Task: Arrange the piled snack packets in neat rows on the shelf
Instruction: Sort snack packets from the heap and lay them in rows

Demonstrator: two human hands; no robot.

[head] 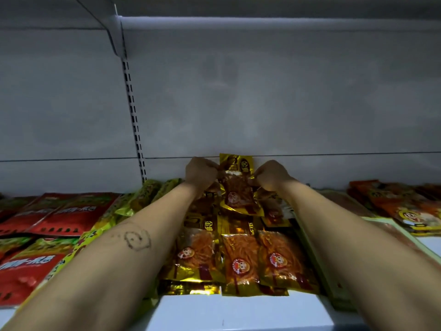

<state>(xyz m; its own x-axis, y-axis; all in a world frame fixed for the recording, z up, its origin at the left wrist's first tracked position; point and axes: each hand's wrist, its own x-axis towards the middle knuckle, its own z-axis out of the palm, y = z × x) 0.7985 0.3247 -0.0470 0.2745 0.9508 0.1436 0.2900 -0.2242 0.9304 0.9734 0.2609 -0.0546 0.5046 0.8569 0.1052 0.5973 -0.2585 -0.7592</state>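
A gold foil snack packet with a clear window showing orange-red strips and a round red cartoon badge [237,185] stands nearly upright at the back of the shelf. Its top edge touches the grey back panel [262,103] and its lower end rests on the pile. The left hand [199,174] pinches the packet's left edge with curled fingers [210,164]. The right hand [270,175] grips the right edge in the same way, its fingers [259,173] folded onto the foil. Both bare forearms reach in from the near corners, and the left one bears a dark inked swirl [137,237].

Just in front of the held packet, between the forearms, lies a pile of matching gold foil packets [238,254]. They overlap one another, and the nearest three lie side by side close to the front of the white shelf board [214,311].

To the left of the pile, partly under the left forearm, are crinkled yellow-green packets [143,197]. Beyond them, flat red packets with white lettering [59,211] lie in overlapping rows. On the far right, orange packets with a cartoon face [405,206] lie stacked.

A slotted metal upright [134,120] runs up the back panel on the left. The grey underside of an upper shelf [262,20] spans the top.
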